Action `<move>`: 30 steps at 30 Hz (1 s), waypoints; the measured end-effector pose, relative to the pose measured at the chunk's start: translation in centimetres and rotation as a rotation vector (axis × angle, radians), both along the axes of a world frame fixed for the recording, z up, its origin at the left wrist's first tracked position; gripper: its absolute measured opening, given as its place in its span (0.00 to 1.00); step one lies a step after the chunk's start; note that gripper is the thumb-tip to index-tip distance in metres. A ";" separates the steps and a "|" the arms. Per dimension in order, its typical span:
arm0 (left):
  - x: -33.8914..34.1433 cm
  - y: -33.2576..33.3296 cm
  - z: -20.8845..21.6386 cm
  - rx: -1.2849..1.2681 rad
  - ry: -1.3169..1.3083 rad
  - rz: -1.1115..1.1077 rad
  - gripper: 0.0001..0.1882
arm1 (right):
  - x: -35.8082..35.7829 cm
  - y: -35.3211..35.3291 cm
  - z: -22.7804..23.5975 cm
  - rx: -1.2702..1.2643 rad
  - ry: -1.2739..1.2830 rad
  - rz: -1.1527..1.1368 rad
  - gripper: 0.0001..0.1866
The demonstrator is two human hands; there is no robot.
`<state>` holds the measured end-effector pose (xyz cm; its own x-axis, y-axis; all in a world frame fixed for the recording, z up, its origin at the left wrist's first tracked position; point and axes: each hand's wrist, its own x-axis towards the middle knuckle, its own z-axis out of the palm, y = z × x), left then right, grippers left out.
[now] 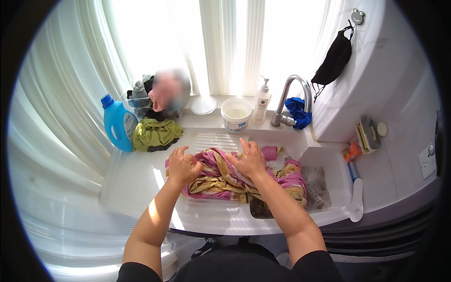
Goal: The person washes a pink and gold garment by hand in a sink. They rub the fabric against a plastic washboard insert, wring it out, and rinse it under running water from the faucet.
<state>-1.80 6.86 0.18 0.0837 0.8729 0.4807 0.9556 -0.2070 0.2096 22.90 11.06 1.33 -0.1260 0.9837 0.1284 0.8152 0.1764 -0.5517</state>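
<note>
A wet pink and yellow patterned cloth (221, 176) lies bunched across the ridged washboard (211, 140) of the white sink, and its right end hangs into the basin. My left hand (183, 165) is at the cloth's left end, fingers bent but apart, with no fold gripped. Over the middle of the cloth is my right hand (249, 160), thumb and fingers spread, its palm side toward the fabric. Whether either palm presses on the cloth is hard to see. Suds and grey water show in the basin (331, 185) beside the cloth's right end.
Behind the washboard stand a white tub (236, 115), a pump bottle (261, 102) and a chrome faucet (282, 101) with a blue cloth (298, 113). At left are a blue detergent jug (117, 123), a green garment (156, 134) and piled clothes. A white-handled brush (357, 199) rests on the right rim.
</note>
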 end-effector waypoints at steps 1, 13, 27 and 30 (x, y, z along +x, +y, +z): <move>1.5 1.4 1.3 -0.076 -0.169 -0.074 0.18 | -1.0 1.1 0.5 -0.075 -0.077 -0.039 0.42; 2.6 -5.4 -3.1 0.106 -0.190 -0.393 0.11 | -2.2 -10.6 -5.4 0.649 -0.028 0.580 0.14; 1.7 -5.6 -0.9 -0.044 -0.044 -0.291 0.32 | -1.8 -7.6 -4.1 0.124 -0.086 0.458 0.44; 1.9 -7.9 -2.0 0.066 -0.169 -0.321 0.25 | -2.4 -11.1 -4.7 0.391 -0.076 0.501 0.33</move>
